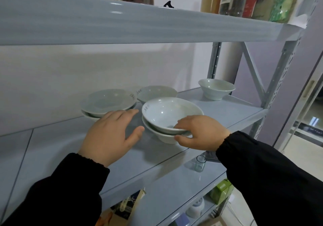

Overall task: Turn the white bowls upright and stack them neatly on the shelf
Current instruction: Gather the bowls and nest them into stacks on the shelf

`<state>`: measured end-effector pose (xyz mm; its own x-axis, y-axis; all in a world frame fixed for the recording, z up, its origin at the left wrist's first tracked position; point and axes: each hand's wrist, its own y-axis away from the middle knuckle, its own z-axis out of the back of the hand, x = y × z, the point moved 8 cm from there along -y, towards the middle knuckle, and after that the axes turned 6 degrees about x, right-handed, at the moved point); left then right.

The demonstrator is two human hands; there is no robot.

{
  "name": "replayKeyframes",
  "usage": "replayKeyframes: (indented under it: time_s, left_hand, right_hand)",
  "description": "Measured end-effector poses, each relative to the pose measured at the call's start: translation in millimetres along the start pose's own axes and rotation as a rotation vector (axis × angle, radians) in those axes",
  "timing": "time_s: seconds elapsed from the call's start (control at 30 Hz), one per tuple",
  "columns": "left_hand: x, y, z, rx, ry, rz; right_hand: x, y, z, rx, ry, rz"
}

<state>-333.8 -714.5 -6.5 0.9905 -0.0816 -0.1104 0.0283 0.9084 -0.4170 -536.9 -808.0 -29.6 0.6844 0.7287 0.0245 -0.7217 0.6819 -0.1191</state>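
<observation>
While your right hand (199, 133) grips the front stack (172, 113) at its near rim, your left hand (111, 134) hovers open just left of it.

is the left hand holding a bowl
No, the left hand is open, gripping nothing; the right hand grips the front bowl stack.

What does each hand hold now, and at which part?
The right hand pinches the near rim of the front stack of two bowls. The left hand is open and holds nothing.
</observation>
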Motion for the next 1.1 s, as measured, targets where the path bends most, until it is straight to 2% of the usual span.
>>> replayKeyframes:
  time_s: [0.43,0.63,0.93,1.1]
  left_hand:
    - [-51,-34,2,-0.037,-0.06,0.041]
    - [-86,-53,-5,-0.05,-0.103,0.184]
    - [-139,-63,-22,-0.03,-0.154,0.401]
    - [-161,-74,-24,-0.041,-0.166,0.399]
  right_hand:
    - [-30,-5,13,-0.015,-0.121,0.13]
    - [-84,-24,26,-0.104,-0.188,0.24]
    - [-134,-36,18,-0.078,-0.246,0.377]
    - [-148,-29,21,-0.095,-0.267,0.394]
